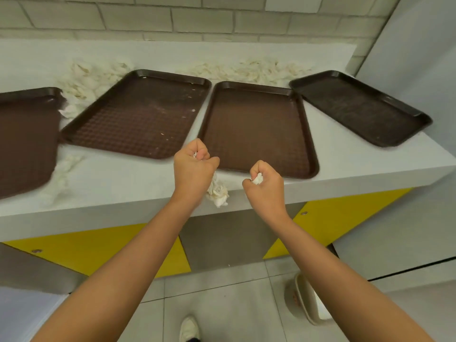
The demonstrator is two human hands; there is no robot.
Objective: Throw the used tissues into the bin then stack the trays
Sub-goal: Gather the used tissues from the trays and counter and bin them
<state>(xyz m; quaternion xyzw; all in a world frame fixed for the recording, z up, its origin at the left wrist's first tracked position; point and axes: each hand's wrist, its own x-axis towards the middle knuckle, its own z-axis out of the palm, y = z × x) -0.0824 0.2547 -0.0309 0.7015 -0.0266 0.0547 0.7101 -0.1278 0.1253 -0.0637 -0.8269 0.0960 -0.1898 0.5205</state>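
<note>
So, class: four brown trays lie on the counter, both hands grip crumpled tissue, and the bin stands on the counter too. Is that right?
No. The head view shows the bin standing on the floor, below the counter, not on it. The rest holds.

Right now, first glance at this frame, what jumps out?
Both hands are fisted at the front of the white counter: the left hand grips a tissue wad that hangs below it, the right hand a smaller wad. Four brown trays lie unstacked on it, loose tissues heaped behind them by the wall. A bin sits on the floor, lower right.
</note>
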